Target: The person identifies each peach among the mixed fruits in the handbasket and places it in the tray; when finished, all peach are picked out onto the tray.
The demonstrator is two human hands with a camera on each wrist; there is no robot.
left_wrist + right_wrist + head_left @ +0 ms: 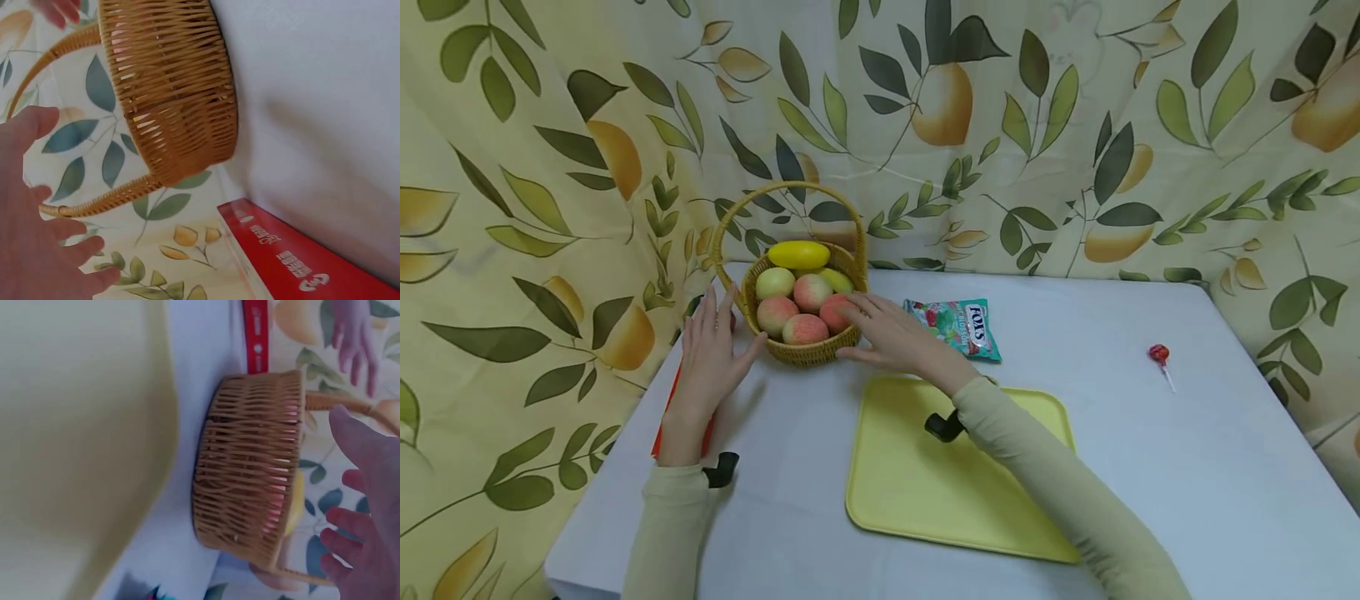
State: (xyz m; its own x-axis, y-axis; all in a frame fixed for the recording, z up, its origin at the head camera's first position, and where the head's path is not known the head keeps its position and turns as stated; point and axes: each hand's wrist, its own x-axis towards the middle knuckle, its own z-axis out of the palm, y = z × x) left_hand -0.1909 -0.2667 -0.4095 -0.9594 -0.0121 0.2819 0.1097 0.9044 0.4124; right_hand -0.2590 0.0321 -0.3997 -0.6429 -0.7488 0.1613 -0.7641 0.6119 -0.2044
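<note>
A woven wicker basket (805,356) with a tall arched handle stands at the back left of the table. It holds several peaches (806,329), a pale green fruit (775,283) and a long yellow fruit (798,254). My left hand (706,362) hovers by the basket's left side, fingers spread. On the other side, my right hand (891,333) reaches over the right rim with extended fingers, near a peach. Both wrist views show the basket wall, with the left hand (44,237) and right hand (372,525) gripping nothing.
A red box (294,262) lies under my left hand, partly hidden. My right forearm crosses a yellow tray (947,500). Behind the tray lies a teal FOX'S candy bag (958,327). A red lollipop (1159,354) is at the right. Patterned curtains enclose the table's back and sides.
</note>
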